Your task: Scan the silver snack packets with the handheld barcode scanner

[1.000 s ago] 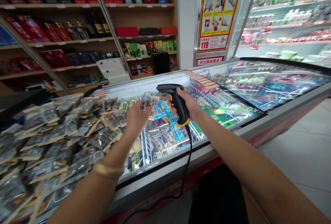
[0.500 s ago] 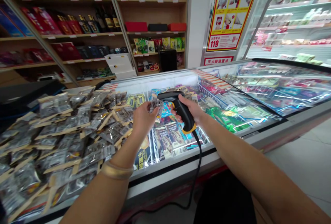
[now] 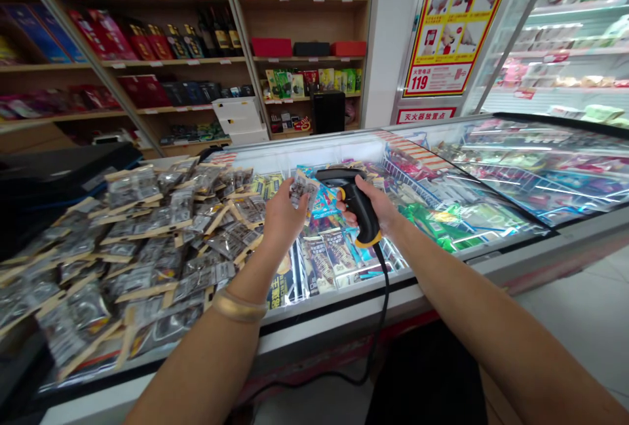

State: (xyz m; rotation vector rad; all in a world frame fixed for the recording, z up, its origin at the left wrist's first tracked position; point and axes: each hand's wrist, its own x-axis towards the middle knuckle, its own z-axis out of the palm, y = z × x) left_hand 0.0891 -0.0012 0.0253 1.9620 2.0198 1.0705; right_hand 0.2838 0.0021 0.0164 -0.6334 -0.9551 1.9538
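Leftward, a heap of clear packets (image 3: 181, 207) with tan edges covers the end of a glass-topped chest freezer (image 3: 339, 310). Next comes the left hand (image 3: 285, 217), its grip pinching one small printed packet (image 3: 303, 189) above the glass. Compared with half a second ago, that small printed packet's pale face shows more plainly, so the print is in view right by the head of a black-and-yellow barcode scanner (image 3: 362, 207); whether they touch cannot be told. Fingers partly hide the packet's long axis. Further right, the scanner's head points left, towards the packet, and its handle slants down to the right, wrapped by the right hand (image 3: 382, 207) in a closed grip.
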